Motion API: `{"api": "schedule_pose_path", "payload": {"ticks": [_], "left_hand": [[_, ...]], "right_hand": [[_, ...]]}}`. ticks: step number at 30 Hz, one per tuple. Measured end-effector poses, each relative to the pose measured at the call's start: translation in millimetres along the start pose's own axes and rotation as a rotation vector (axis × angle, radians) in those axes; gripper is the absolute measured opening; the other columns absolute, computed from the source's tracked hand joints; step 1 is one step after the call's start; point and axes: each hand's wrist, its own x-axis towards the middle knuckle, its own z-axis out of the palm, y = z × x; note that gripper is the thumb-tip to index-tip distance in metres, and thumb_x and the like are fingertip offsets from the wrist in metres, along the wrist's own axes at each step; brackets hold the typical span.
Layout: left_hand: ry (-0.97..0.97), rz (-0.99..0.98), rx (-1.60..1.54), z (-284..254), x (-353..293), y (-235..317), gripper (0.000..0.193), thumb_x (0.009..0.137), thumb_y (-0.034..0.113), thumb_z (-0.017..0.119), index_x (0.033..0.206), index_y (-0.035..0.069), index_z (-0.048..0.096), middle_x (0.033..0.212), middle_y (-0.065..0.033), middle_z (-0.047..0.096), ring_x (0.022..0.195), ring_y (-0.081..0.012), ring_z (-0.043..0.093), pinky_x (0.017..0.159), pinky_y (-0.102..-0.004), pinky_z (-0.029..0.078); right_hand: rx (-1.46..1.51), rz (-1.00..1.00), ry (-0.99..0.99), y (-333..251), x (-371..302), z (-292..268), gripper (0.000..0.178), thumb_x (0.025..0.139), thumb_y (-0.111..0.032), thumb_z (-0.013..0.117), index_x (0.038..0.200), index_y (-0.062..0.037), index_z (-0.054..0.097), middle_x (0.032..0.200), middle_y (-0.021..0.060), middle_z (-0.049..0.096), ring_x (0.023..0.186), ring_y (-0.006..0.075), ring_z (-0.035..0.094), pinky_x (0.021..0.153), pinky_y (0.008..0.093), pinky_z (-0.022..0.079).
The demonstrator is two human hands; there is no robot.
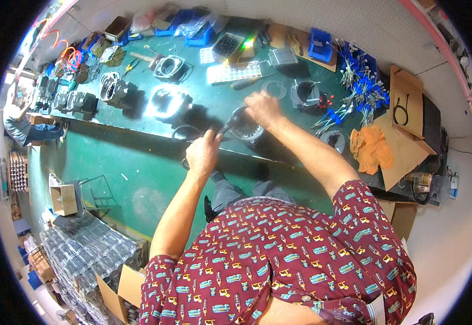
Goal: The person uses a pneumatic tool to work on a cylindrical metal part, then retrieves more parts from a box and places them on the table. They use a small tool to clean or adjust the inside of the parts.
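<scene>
Green floor spreads before a green-topped desk in the head view. Near the desk's front edge, the hands work slightly apart: the left hand pinches a dark looped piece, while the right hand bunches its fingers beside a round metal part; whether it grips anything, I cannot tell. Orange gloves lie toward the desk's right end, below blue-ended wires.
</scene>
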Motion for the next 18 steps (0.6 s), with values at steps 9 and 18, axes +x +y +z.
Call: {"api": "schedule_pose_path", "payload": {"ticks": [9, 18], "left_hand": [[-0.166, 0.019, -0.053, -14.3, -5.9, 6.2, 0.036, 0.098, 0.045, 0.059, 0.097, 0.009, 0.064, 0.080, -0.0208, 0.071, 0.078, -0.0410, 0.071, 0.068, -0.0526, 0.054], [-0.004, -0.044, -0.109, 0.3, 6.1, 11.2, 0.040, 0.096, 0.048, 0.063, 0.093, 0.008, 0.064, 0.078, -0.0189, 0.070, 0.076, -0.0400, 0.069, 0.065, -0.0521, 0.053]], "right_hand": [[0.026, 0.034, -0.023, 6.3, -2.0, -3.6, 0.020, 0.084, -0.026, 0.076, 0.097, -0.0119, 0.071, 0.105, 0.0088, 0.070, 0.103, 0.0317, 0.066, 0.079, 0.0451, 0.058], [0.031, 0.056, 0.001, 6.5, -6.7, -5.7, 0.020, 0.084, -0.026, 0.076, 0.098, -0.0116, 0.072, 0.106, 0.0097, 0.070, 0.104, 0.0322, 0.065, 0.083, 0.0454, 0.057]]}}
